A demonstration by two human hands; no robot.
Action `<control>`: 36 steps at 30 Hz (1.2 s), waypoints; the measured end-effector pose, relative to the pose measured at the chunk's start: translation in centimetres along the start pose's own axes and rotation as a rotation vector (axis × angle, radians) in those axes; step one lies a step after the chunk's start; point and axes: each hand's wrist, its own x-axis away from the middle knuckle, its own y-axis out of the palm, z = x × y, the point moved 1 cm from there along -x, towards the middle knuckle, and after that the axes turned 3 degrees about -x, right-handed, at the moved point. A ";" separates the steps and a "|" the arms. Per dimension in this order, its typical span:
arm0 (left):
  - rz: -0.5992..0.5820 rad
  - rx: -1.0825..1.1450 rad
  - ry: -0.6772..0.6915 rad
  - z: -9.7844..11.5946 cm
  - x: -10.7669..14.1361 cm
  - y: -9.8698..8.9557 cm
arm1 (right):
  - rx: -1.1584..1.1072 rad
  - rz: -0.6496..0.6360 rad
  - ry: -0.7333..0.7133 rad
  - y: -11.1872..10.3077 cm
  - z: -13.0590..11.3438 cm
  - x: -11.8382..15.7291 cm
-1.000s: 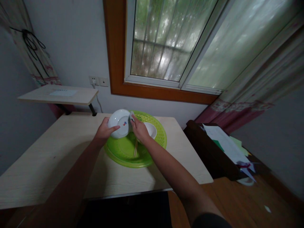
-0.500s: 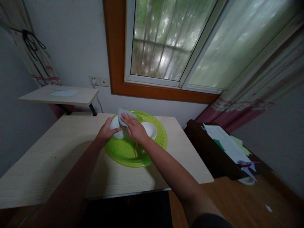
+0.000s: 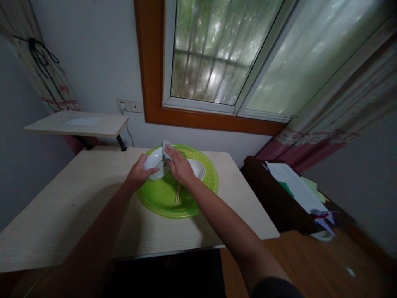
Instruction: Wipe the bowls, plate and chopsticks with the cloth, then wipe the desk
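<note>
Plainly, left hand (image 3: 138, 173) holds white plate (image 3: 153, 164) by edge; tabletop (image 3: 58, 207) extends leftward.

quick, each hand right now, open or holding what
Left hand: closed, holding the white dish by its edge.
Right hand: holding a pale cloth at the dish's rim.

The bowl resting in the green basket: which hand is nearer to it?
Right. The right hand, with a pale cloth, is just left of the bowl, partly hiding it in view; the left hand is farther left, gripping a white dish.
</note>
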 end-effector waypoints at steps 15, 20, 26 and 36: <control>-0.011 0.110 -0.012 0.4 0.1 -0.1 | -0.192 0.147 0.231 -0.2 1.6 -0.1; 0.039 0.170 -0.036 0.5 0.1 -0.3 | -0.240 0.206 0.488 0.5 4.8 0.6; 0.017 0.124 -0.038 0.3 -0.1 -0.3 | -0.169 0.165 0.275 0.2 2.4 0.2; -0.028 0.237 0.022 -0.2 -0.2 0.2 | 0.021 -0.198 -0.244 0.1 -3.0 -0.2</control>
